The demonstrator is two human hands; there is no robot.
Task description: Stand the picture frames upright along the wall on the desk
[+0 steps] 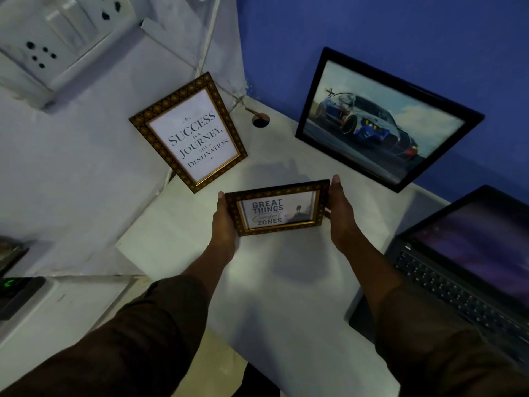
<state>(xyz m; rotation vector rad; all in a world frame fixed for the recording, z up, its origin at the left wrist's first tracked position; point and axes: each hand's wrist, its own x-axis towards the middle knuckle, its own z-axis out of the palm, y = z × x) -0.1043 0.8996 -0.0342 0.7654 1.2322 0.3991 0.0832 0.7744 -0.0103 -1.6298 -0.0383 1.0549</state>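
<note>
The laptop (469, 270) ran off the right edge. The small frame (279, 207) hid each hand's fingers, and its middle script line was too blurred to read.

We hold small frame (277, 208) by its short sides, left hand (224, 224) and right hand (342, 213), above the desk (286, 296). Success frame (189, 132) leans on white wall at 11 o'clock, car frame (386, 118) on blue wall at 1 o'clock, laptop (463, 265) at 3 o'clock.

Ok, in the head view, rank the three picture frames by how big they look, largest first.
1. Car picture frame, black, leaning on the blue wall.
2. Success frame.
3. Great Things frame, held between both hands, smallest though nearest the camera.
</note>
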